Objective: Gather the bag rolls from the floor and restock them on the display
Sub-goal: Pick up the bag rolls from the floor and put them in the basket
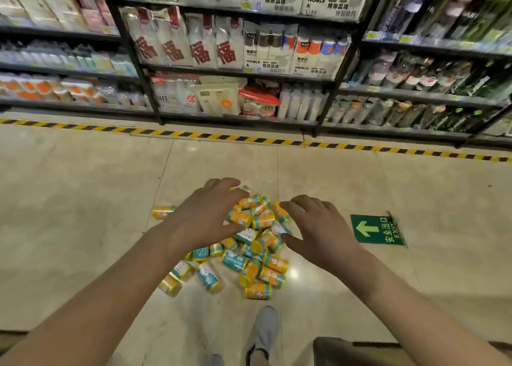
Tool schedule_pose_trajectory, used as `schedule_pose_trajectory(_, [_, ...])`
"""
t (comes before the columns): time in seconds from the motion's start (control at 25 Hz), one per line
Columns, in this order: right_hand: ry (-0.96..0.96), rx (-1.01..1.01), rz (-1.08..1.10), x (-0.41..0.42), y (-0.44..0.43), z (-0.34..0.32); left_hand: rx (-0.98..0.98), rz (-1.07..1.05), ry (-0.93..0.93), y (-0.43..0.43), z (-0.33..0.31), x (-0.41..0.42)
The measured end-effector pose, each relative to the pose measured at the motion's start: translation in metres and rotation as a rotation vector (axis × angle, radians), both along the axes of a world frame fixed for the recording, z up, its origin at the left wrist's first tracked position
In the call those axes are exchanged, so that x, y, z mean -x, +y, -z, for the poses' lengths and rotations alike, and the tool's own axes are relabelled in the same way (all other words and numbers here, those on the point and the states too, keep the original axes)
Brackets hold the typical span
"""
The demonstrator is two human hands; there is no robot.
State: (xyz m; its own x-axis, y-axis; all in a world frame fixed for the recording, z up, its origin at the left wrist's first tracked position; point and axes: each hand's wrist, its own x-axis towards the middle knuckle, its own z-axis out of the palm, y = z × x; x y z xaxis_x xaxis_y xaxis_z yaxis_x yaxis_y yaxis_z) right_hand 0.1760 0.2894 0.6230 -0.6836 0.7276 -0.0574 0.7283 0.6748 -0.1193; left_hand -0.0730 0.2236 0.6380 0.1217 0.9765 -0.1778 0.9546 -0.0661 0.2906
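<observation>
Both hands are hanging spread and palm-down, gripping nothing: the left hand [207, 213] is arching over the heap on the side away from the green exit sticker [376, 230], and the right hand [318, 227] is sitting between the heap and that sticker. Whether the fingertips are touching rolls, I cannot tell.

Beyond the sticker, the shelving display [238, 69] is standing well apart from the hands. The pile of yellow-and-teal bag rolls [249, 243] is lying just left of the sticker, under and between the two hands. Its rolls are pointing every way, so no single long axis is likely to be guiding a scoop, and both hands are about equally near. One stray roll [163, 212] is lying farthest left of the sticker, nearest the left hand.
</observation>
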Motion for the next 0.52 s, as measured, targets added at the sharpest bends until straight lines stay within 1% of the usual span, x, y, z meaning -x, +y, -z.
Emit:
schedule_pose_trajectory(0.12, [0.008,0.045,-0.028,0.001,0.057,0.068,0.016,-0.030,-0.038,0.047,0.068,0.009])
schedule_pose_trajectory(0.28, [-0.023,0.088,-0.038,0.006,0.103,0.190,0.077,-0.073,-0.088,0.088,0.188,0.018])
schedule_pose_trajectory(0.4, [-0.059,0.110,-0.008,0.011,0.123,0.308,0.111,-0.067,-0.111,0.111,0.306,0.023])
schedule_pose_trajectory(0.52, [-0.084,0.197,-0.013,0.015,0.129,0.411,0.125,-0.027,-0.119,0.119,0.411,0.028])
